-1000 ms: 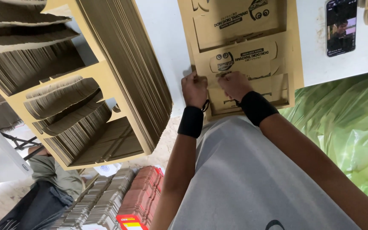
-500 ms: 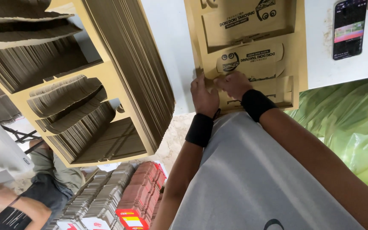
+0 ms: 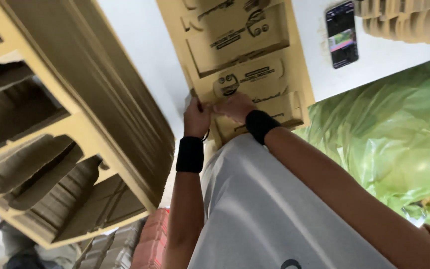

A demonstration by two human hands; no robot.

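Both hands meet at the near edge of a die-cut cardboard sheet (image 3: 240,65) that lies flat on the white worktop (image 3: 145,50). The left hand (image 3: 196,117) is curled closed, its fingers pinching the sheet's near left corner, where a small flap of card sticks up between them. The right hand (image 3: 235,106) lies palm-down on the sheet just beside the left, fingers bent and pressing on the card at a printed panel (whether it grips an edge or only presses cannot be told from this angle). Each wrist wears a black wristband, the left (image 3: 190,154) and the right (image 3: 261,126), and the two hands are almost touching.

The sheet is tan, cut into several pre-scored panels with dark printing, and it runs from the hands away toward the top of the view. To its right on the worktop, well apart from the hands, lies a smartphone (image 3: 342,34) with its screen lit. Beyond the phone, in the upper right corner, sits a pile of curved cardboard pieces (image 3: 404,20). A tall stack of cardboard sheets (image 3: 75,124) with cut-out openings fills the left side, tilted in the view. Green plastic sheeting (image 3: 394,134) is bunched at the right, below the worktop's edge. The person's grey shirt (image 3: 265,214) fills the bottom centre, and a reddish stack of flat packs (image 3: 153,239) shows on the floor at the lower left.
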